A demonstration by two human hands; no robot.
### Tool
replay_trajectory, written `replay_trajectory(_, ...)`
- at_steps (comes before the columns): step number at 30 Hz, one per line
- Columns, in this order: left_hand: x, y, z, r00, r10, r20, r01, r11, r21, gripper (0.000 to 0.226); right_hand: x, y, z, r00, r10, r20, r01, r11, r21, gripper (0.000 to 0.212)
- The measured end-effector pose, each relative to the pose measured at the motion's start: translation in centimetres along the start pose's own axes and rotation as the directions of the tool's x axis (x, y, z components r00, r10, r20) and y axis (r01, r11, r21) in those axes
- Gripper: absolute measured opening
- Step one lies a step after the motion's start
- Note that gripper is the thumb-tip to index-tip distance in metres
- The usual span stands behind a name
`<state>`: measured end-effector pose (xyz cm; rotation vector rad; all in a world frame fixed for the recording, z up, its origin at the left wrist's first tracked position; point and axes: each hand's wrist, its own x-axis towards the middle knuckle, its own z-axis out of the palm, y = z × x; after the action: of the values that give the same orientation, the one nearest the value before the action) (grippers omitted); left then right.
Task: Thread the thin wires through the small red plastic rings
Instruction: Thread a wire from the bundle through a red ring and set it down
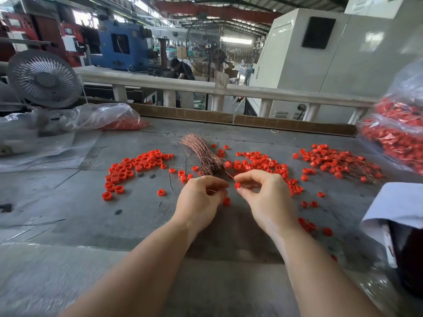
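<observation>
My right hand (263, 193) pinches a small red plastic ring (237, 185) between thumb and forefinger, just above the grey table (91, 213). My left hand (201, 197) is close beside it with fingers curled, pinching a thin wire (212, 191) that points toward the ring. A bundle of copper-coloured wires (203, 154) lies just beyond both hands. Loose red rings lie in a pile at the left (135, 167), and another pile (263, 164) lies past my right hand. Rings with wires in them are heaped at the right (336, 161).
A clear bag of red rings (123, 121) lies at the back left, next to a small grey fan (44, 78). A full bag of wired rings (398, 131) stands at the far right. A white cloth over a dark object (398, 216) sits at the right edge.
</observation>
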<state>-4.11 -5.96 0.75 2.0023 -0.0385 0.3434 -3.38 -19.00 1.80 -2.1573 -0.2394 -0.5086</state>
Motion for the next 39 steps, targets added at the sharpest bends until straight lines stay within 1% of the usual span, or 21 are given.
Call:
replay_trajectory(2, 0.0, 0.0, 0.0, 1.000, -0.001, -0.001, 0.001, 0.999, -0.040, 0.014, -0.2, -0.2, 0.0, 0.998, -0.041, 0.038, 0.040, 0.999, 0.015, 0.024)
replay_trajectory(6, 0.0, 0.4, -0.3, 0.993, -0.115, 0.033, 0.120, 0.961, -0.249, 0.023, -0.6, -0.8, -0.3, 0.988, -0.123, 0.091, 0.117, 0.991, 0.066, 0.025)
replay_trajectory(9, -0.1, 0.5, -0.5, 0.988, -0.137, 0.073, 0.154, 0.920, -0.359, 0.020, -0.9, -1.0, -0.4, 0.982, -0.162, 0.101, 0.157, 0.986, 0.049, 0.024)
replay_trajectory(11, 0.0, 0.4, -0.6, 0.987, -0.141, 0.074, 0.159, 0.911, -0.381, 0.017, -1.0, -0.9, -0.4, 0.982, -0.160, 0.100, 0.158, 0.987, 0.028, 0.024)
replay_trajectory(14, 0.0, 0.2, -0.4, 0.987, -0.152, 0.045, 0.157, 0.913, -0.376, 0.014, -0.8, -0.5, -0.2, 0.990, -0.118, 0.083, 0.118, 0.993, 0.004, 0.021)
replay_trajectory(16, 0.0, 0.1, -0.3, 0.989, -0.144, 0.017, 0.141, 0.928, -0.346, 0.014, -0.5, -0.1, -0.1, 0.996, -0.071, 0.051, 0.071, 0.997, 0.007, 0.019)
replay_trajectory(19, -0.1, 0.1, -0.1, 0.990, -0.138, -0.003, 0.130, 0.945, -0.301, 0.015, -0.1, 0.5, -0.1, 1.000, 0.001, -0.016, 0.000, 0.999, 0.051, 0.022)
replay_trajectory(23, -0.2, 0.3, -0.2, 0.988, -0.152, -0.006, 0.144, 0.946, -0.291, 0.020, 0.4, 1.3, -0.6, 0.985, 0.067, -0.160, -0.050, 0.993, 0.110, 0.020)
replay_trajectory(27, -0.2, 0.3, -0.2, 0.986, -0.162, -0.025, 0.150, 0.952, -0.268, 0.018, 1.2, 2.2, -1.5, 0.923, 0.147, -0.355, -0.087, 0.980, 0.180, 0.021)
replay_trajectory(30, -0.2, 0.3, -0.2, 0.986, -0.167, -0.027, 0.154, 0.951, -0.267, 0.016, 1.5, 3.0, -2.2, 0.872, 0.187, -0.453, -0.122, 0.978, 0.169, 0.015)
replay_trajectory(34, -0.3, 0.4, -0.2, 0.984, -0.178, -0.019, 0.167, 0.950, -0.265, 0.011, 1.9, 4.2, -3.4, 0.826, 0.231, -0.514, -0.218, 0.972, 0.087, 0.006)
replay_trajectory(39, -0.2, 0.3, -0.2, 0.984, -0.178, -0.013, 0.169, 0.953, -0.252, 0.010, 2.2, 5.4, -4.0, 0.794, 0.334, -0.508, -0.378, 0.926, 0.017, 0.010)
